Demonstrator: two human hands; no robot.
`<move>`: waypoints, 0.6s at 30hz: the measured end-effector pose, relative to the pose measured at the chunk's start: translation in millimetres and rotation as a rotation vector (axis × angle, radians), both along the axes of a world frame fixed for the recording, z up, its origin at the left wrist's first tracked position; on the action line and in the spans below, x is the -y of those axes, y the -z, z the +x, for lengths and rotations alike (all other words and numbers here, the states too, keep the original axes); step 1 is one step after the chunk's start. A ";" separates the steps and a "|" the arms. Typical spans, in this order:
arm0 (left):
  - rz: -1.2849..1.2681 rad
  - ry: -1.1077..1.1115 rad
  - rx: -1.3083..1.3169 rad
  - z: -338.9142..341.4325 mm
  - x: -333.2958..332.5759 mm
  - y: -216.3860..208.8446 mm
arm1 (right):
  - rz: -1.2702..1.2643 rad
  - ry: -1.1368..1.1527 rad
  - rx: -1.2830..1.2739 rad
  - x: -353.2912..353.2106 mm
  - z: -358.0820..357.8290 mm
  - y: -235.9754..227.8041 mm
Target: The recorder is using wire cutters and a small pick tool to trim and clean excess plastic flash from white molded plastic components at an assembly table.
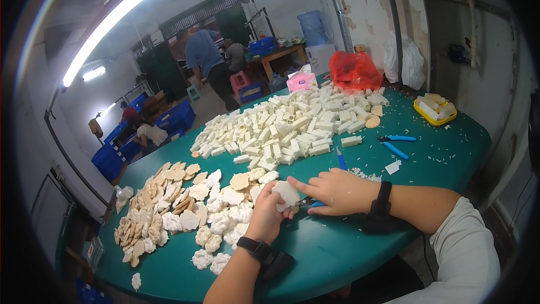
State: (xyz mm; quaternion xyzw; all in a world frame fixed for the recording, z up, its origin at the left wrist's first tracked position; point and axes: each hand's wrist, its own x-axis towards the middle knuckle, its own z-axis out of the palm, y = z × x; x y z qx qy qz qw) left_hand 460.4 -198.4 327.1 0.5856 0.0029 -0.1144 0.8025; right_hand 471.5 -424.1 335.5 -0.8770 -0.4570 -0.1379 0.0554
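My left hand [264,214] grips a flat white plastic piece with a wavy edge [286,193] over the green table. Wrapped around a pair of blue-handled nippers [318,204], my right hand [342,192] stretches its index finger to the piece's edge. The nippers' jaws are by the piece's lower side, partly hidden by the fingers. Left of my hands spreads a pile of similar white pieces [230,196], which runs into cream ones [147,214]. Small white trimmings [363,175] lie just beyond my right hand.
Beyond my hands is a heap of off-white rectangular blocks [275,126]. Blue-handled pliers [397,150], a pointed blue-handled tool [341,160] and a yellow tray [435,122] sit to the right. A red bag [353,72] and pink tissue pack [302,83] stand behind. Several people are farther back.
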 end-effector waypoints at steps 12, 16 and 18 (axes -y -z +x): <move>0.037 0.023 -0.009 1.3 -1.2 -1.3 | -0.015 0.013 -0.007 0.3 -0.9 -1.9; 0.037 0.025 -0.009 1.9 -3.7 0.1 | -0.012 0.009 -0.008 -0.9 -0.9 -1.9; 0.035 0.015 -0.001 -0.4 0.7 -1.9 | -0.009 0.010 -0.010 0.8 -0.6 -0.8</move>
